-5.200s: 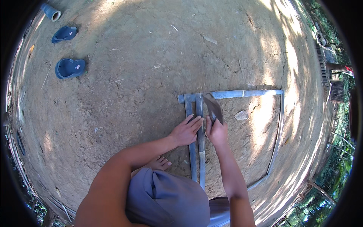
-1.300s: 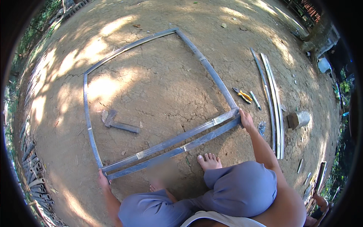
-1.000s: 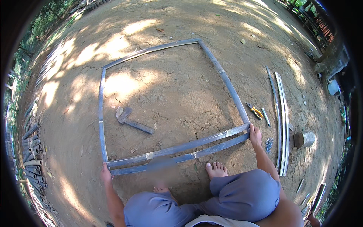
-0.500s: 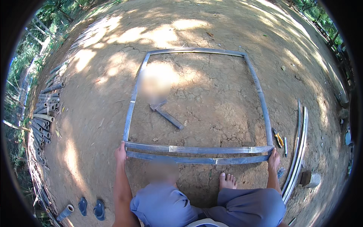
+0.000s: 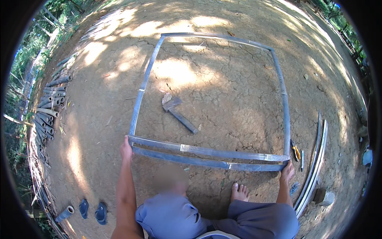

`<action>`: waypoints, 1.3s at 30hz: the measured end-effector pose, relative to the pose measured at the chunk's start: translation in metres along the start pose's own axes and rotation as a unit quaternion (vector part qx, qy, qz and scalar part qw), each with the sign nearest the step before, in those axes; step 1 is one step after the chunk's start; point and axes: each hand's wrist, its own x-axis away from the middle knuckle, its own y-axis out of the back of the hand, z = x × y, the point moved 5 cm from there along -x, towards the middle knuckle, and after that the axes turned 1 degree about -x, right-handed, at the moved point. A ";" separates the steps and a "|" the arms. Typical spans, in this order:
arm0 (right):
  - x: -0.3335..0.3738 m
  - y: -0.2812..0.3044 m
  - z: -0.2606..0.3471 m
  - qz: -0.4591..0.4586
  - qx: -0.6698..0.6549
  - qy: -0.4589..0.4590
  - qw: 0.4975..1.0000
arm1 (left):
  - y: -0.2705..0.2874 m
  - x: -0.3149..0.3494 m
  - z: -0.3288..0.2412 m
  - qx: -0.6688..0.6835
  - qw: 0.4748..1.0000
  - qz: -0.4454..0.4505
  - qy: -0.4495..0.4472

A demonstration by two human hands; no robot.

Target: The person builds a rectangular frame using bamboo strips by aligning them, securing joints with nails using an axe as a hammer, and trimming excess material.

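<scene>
A rectangular frame of split bamboo strips (image 5: 215, 152) spans the middle of the view, its near side made of two strips with a narrow gap between them. At its near left corner my left hand (image 5: 126, 150) is closed around the strips. My right hand (image 5: 287, 172) grips the near right corner the same way. The far side sits higher on the left than on the right, and a shadow beside the left strip suggests it is off the ground. Inside the frame lies a short-handled tool (image 5: 182, 119) with a dark head, hammer or hatchet, on the dirt.
Yellow-handled pliers (image 5: 295, 152), a thin marker-like stick (image 5: 302, 160), wire (image 5: 294, 188), long strips (image 5: 316, 167) and a block (image 5: 328, 198) lie at right. Cut bamboo tubes (image 5: 49, 107) are piled at left. Sandals (image 5: 101, 213) rest near a bamboo piece (image 5: 65, 214).
The frame's far side has risen and shifted right, its left end more than its right. My left hand has moved up a little with its corner; my right hand has dropped slightly.
</scene>
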 end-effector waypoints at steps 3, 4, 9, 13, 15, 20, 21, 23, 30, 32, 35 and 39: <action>-0.006 0.001 0.010 -0.051 -0.038 0.029 0.998 | -0.007 -0.010 0.002 0.069 0.997 0.011 -0.025; -0.007 0.003 0.013 -0.078 -0.040 0.044 0.995 | -0.012 -0.014 0.002 0.103 0.994 0.023 -0.038; -0.003 0.005 0.035 -0.051 -0.020 0.058 0.997 | -0.016 -0.007 0.015 0.128 0.991 0.001 -0.043; -0.010 -0.010 0.038 -0.032 0.045 0.063 0.996 | -0.003 -0.009 0.028 0.134 0.991 0.007 -0.027; -0.012 -0.015 0.036 -0.033 0.077 0.062 0.995 | -0.005 -0.006 0.032 0.134 0.991 0.010 -0.024; 0.003 -0.016 0.029 0.023 0.114 0.050 0.992 | 0.001 -0.012 0.057 0.096 0.994 0.046 -0.015; 0.009 -0.027 0.023 0.006 0.114 0.055 0.992 | 0.010 -0.014 0.063 0.087 0.995 0.043 -0.014; 0.019 -0.021 0.016 -0.049 0.124 0.063 0.989 | 0.005 -0.011 0.068 0.078 0.995 0.056 -0.009; 0.036 -0.013 0.004 0.018 0.072 0.055 0.996 | 0.016 -0.033 0.084 0.018 0.998 0.048 -0.038; 0.048 -0.022 0.018 0.036 0.115 0.076 0.990 | 0.029 -0.046 0.083 0.019 0.990 0.002 -0.142; 0.058 -0.014 0.022 0.060 0.174 0.102 0.978 | 0.023 -0.030 0.073 -0.114 0.971 0.006 -0.212; 0.080 0.000 0.037 0.090 0.217 0.151 0.960 | 0.027 -0.042 0.068 -0.309 0.935 0.006 -0.176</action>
